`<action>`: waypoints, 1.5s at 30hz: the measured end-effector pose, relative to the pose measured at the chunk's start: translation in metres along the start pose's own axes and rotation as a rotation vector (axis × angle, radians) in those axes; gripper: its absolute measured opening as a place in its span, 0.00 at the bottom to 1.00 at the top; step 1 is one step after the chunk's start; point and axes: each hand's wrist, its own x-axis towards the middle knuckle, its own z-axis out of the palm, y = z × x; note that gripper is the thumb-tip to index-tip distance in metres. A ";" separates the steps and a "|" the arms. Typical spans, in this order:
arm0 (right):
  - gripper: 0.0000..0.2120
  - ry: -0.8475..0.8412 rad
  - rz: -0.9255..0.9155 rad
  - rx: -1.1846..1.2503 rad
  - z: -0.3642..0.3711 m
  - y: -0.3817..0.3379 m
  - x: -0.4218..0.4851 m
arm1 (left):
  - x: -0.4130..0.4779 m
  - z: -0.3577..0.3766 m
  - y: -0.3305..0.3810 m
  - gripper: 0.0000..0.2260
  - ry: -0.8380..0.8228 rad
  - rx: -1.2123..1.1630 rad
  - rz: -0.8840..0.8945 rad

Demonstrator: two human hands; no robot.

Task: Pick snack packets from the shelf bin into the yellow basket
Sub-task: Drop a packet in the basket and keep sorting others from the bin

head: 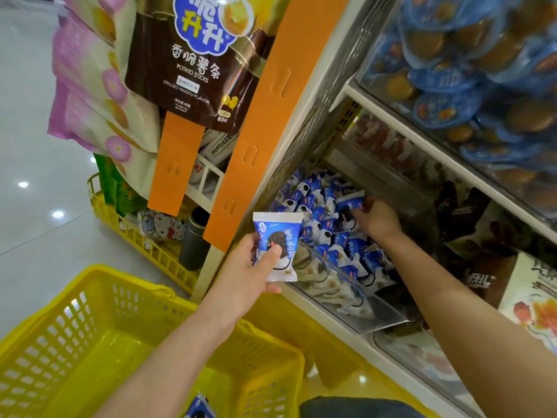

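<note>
Shop shelving frames the clear shelf bin (361,297); just before it my left hand (250,276) pinches one snack packet (278,236), thumb on its face; inside it my right hand (378,220) curls round a second packet (349,205); likely light, slick film, crushable biscuit, so hold flat faces gently; yellow basket (90,297) sits below it.

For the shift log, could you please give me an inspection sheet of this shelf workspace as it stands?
Surface: shelf bin, clear front wall, heaped with blue snack packets.
Job's things: yellow basket below, one loose packet inside.
Clutter: hanging potato stick bag; second yellow basket on the floor.
Grippers: left hand holds a raised packet; right hand reaches into the bin, grip unclear.
Cables: nothing seen.
Surroundings: glossy floor; blue-lidded packs on the shelf above.
</note>
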 end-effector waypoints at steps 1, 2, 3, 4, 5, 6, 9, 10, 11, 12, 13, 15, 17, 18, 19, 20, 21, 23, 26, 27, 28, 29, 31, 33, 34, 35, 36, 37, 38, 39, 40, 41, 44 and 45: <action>0.14 0.087 -0.042 0.015 -0.004 0.000 -0.006 | -0.002 0.000 0.001 0.13 -0.007 -0.008 -0.017; 0.13 0.163 -0.088 0.055 -0.010 -0.002 -0.013 | -0.003 -0.001 0.002 0.14 -0.017 -0.021 -0.041; 0.12 0.218 -0.134 0.138 -0.016 -0.005 -0.022 | -0.005 -0.001 0.003 0.15 -0.030 -0.037 -0.069; 0.11 0.242 -0.173 0.256 -0.021 -0.011 -0.033 | -0.006 -0.001 0.004 0.16 -0.044 -0.054 -0.098; 0.10 0.233 -0.212 0.398 -0.026 -0.016 -0.046 | -0.008 -0.001 0.004 0.17 -0.058 -0.070 -0.123; 0.09 0.194 -0.244 0.544 -0.030 -0.022 -0.060 | -0.009 -0.001 0.005 0.19 -0.072 -0.088 -0.138; 0.05 -0.094 -0.242 0.860 -0.033 -0.034 -0.107 | -0.016 -0.002 0.005 0.26 -0.136 -0.135 -0.124; 0.05 -0.191 -0.255 0.875 -0.031 -0.036 -0.119 | -0.018 -0.002 0.004 0.28 -0.170 -0.134 -0.103; 0.06 -0.273 -0.277 0.867 -0.027 -0.038 -0.131 | -0.020 -0.003 0.003 0.30 -0.202 -0.131 -0.080; 0.07 -0.338 -0.295 0.858 -0.022 -0.040 -0.142 | -0.023 -0.003 0.002 0.30 -0.226 -0.130 -0.063; 0.07 -0.393 -0.307 0.852 -0.018 -0.043 -0.151 | -0.026 -0.003 0.002 0.29 -0.241 -0.128 -0.053; 0.07 -0.434 -0.355 0.785 -0.010 -0.045 -0.162 | -0.030 -0.002 0.000 0.28 -0.252 -0.113 -0.037; 0.08 -0.373 -0.399 0.689 -0.008 -0.044 -0.164 | -0.032 -0.002 0.000 0.22 -0.245 -0.084 -0.014; 0.07 -0.330 -0.390 0.669 -0.008 -0.043 -0.162 | -0.032 -0.002 0.000 0.19 -0.240 -0.074 -0.005; 0.07 -0.291 -0.360 0.669 -0.009 -0.042 -0.161 | -0.032 -0.002 0.001 0.17 -0.239 -0.067 -0.002; 0.08 -0.257 -0.320 0.674 -0.009 -0.041 -0.159 | -0.033 -0.002 0.002 0.17 -0.244 -0.062 -0.004; 0.10 -0.238 -0.281 0.674 -0.010 -0.040 -0.157 | -0.033 -0.002 0.004 0.18 -0.248 -0.060 -0.012; 0.09 -0.278 -0.240 0.664 -0.011 -0.039 -0.156 | -0.033 -0.001 0.007 0.19 -0.251 -0.077 -0.030; 0.07 -0.448 -0.254 0.652 -0.015 -0.038 -0.153 | -0.034 0.000 0.010 0.22 -0.260 -0.135 -0.057; 0.07 -0.468 -0.267 0.630 -0.018 -0.038 -0.152 | -0.034 0.001 0.011 0.24 -0.264 -0.156 -0.065; 0.07 -0.471 -0.284 0.619 -0.020 -0.036 -0.150 | -0.034 0.001 0.011 0.26 -0.266 -0.174 -0.069; 0.07 -0.466 -0.301 0.626 -0.021 -0.035 -0.149 | -0.033 0.001 0.011 0.28 -0.264 -0.184 -0.066; 0.07 -0.463 -0.305 0.691 -0.023 -0.034 -0.146 | -0.033 0.000 0.011 0.29 -0.259 -0.170 -0.029; 0.09 -0.468 -0.276 0.760 -0.024 -0.034 -0.143 | -0.032 -0.001 0.011 0.28 -0.263 -0.149 0.015; 0.09 -0.456 -0.263 0.768 -0.025 -0.034 -0.140 | -0.032 -0.003 0.011 0.26 -0.265 -0.148 0.030; 0.08 -0.430 -0.247 0.770 -0.027 -0.033 -0.136 | -0.031 -0.004 0.011 0.24 -0.259 -0.148 0.040; 0.07 -0.390 -0.220 0.783 -0.029 -0.034 -0.132 | -0.030 -0.005 0.010 0.22 -0.243 -0.147 0.046; 0.04 -0.325 -0.189 0.803 -0.031 -0.033 -0.125 | -0.029 -0.006 0.010 0.20 -0.221 -0.142 0.050; 0.02 -0.236 -0.158 0.806 -0.033 -0.032 -0.116 | -0.028 -0.007 0.011 0.18 -0.200 -0.135 0.053; 0.01 -0.128 -0.125 0.777 -0.035 -0.031 -0.104 | -0.027 -0.008 0.011 0.17 -0.185 -0.128 0.052; 0.02 -0.024 -0.087 0.733 -0.035 -0.030 -0.090 | -0.027 -0.007 0.012 0.16 -0.174 -0.122 0.050; 0.02 0.065 -0.049 0.693 -0.035 -0.029 -0.076 | -0.026 -0.007 0.012 0.16 -0.165 -0.118 0.049; 0.10 0.144 0.088 0.559 -0.026 -0.024 -0.035 | -0.025 -0.007 0.013 0.16 -0.134 -0.107 0.039; 0.12 0.128 0.119 0.474 -0.021 -0.022 -0.026 | -0.024 -0.007 0.013 0.16 -0.123 -0.098 0.035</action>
